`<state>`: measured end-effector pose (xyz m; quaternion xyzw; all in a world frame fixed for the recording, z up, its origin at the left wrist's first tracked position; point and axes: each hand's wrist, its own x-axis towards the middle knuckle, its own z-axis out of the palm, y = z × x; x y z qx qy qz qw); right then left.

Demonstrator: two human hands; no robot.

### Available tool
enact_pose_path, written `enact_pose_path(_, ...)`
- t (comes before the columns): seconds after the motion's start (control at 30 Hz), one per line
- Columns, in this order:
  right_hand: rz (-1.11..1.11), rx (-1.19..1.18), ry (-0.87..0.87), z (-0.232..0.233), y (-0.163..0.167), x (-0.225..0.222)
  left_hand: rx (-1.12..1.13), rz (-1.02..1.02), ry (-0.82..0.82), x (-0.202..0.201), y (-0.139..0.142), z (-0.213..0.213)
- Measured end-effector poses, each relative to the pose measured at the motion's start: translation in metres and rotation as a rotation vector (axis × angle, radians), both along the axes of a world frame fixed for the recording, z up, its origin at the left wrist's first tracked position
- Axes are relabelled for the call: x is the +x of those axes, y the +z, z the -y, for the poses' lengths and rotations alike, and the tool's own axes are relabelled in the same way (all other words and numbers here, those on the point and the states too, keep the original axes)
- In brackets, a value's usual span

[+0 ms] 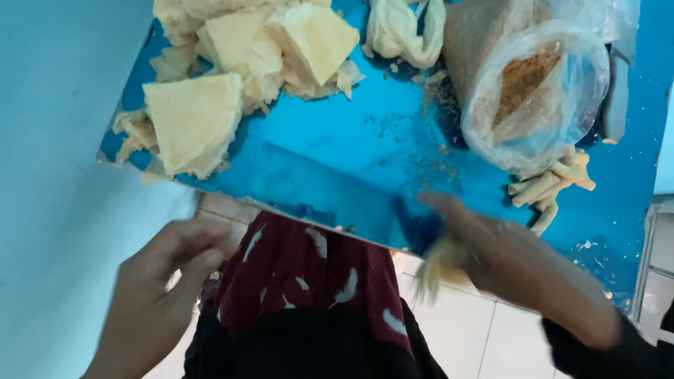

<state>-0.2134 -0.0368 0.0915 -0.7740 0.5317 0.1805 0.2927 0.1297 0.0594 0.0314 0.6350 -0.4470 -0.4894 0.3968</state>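
My right hand [515, 263], blurred, fingers curled w/ pale pastry strips [435, 268] at the blue surface [360, 157] edge; could drop onto the white tiled floor [501, 351]. Left hand [155, 287] loosely open, empty, below stacked yellow pastry triangles [236, 29].

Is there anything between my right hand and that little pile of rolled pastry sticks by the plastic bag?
Nothing visible. The right hand is at the blue table edge, motion-blurred, and only bare surface lies between it and the rolled sticks. The bag of crumbs sits beyond them.

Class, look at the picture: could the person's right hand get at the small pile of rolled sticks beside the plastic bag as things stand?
Probably yes. The right hand is at the blue table's near edge, just below the rolled sticks, with bare surface between them.
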Motion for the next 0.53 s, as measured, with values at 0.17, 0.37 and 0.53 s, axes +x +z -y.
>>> enact_pose_path(0.17,0.362,-0.943,0.185,0.033,-0.017,0.014,-0.214,-0.144,-0.234,-0.051,-0.008,0.014)
enact_pose_path(0.37,0.34,-0.719,0.074,0.05,-0.01,0.03,-0.235,-0.385,-0.157,-0.055,-0.022,0.022)
enact_pose_path(0.53,0.785,-0.617,-0.192,0.014,0.002,0.037,-0.284,-0.543,-0.108,-0.078,-0.053,0.033)
